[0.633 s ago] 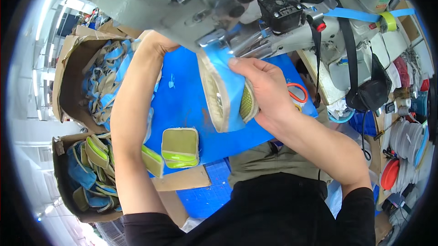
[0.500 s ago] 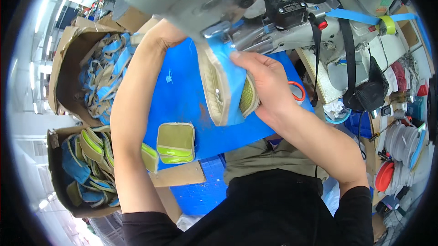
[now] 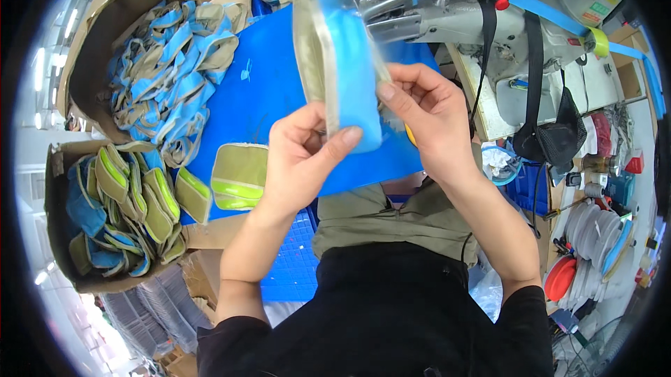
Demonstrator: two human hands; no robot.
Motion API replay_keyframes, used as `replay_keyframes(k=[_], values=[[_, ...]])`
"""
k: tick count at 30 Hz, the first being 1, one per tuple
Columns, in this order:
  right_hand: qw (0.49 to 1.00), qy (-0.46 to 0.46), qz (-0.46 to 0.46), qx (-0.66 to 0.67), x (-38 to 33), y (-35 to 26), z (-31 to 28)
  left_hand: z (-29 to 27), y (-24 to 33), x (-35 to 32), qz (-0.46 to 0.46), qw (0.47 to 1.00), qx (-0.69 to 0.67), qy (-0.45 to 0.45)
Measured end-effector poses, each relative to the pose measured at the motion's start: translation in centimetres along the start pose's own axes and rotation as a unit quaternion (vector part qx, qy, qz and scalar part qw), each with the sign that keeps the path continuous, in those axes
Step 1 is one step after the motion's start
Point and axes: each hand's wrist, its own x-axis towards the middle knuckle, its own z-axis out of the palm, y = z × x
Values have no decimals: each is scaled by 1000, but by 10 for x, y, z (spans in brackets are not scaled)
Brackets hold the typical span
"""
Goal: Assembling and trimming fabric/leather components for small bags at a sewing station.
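While both hands are pinching the blue pouch (image 3: 347, 76) just before the sewing machine (image 3: 447, 13), left hand (image 3: 300, 160) below, right hand (image 3: 426, 115) beside, one finished-looking piece (image 3: 237, 185) is lying near the machine, boxes (image 3: 112, 209) filling.

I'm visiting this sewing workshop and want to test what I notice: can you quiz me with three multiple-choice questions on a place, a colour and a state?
1. Where does the lone khaki pouch lie?
A. on the blue table
B. in a box
C. on the sewing machine

2. What colour is its stripe?
A. red
B. neon yellow-green
C. white

3. How is the blue fabric piece held?
A. by the left hand alone
B. by the right hand alone
C. by both

Answers: 1 A, it rests flat on the blue surface. 2 B, the band looks bright lime. 3 C, fingers of both hands pinch it.
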Motion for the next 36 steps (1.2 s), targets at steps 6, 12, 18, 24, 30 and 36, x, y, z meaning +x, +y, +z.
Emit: replay_keyframes(k=[6,12,18,24,30,36], values=[[1000,-22,-1,2,-4,-6,-6,15,8,0,-117,978,-161,-68],[998,-47,-10,38,-3,-6,-9,16,7,-2,-84,982,-155,-75],[996,-49,14,69,0,-9,-11,17,5,-3,-83,989,-106,-67],[996,-70,45,-36,5,-15,-10,23,-9,2,72,992,101,-29],[990,-12,112,88,9,-9,-4,16,-36,-11,234,919,306,80],[989,17,115,96,4,-4,-1,7,-58,-22,335,886,281,156]])
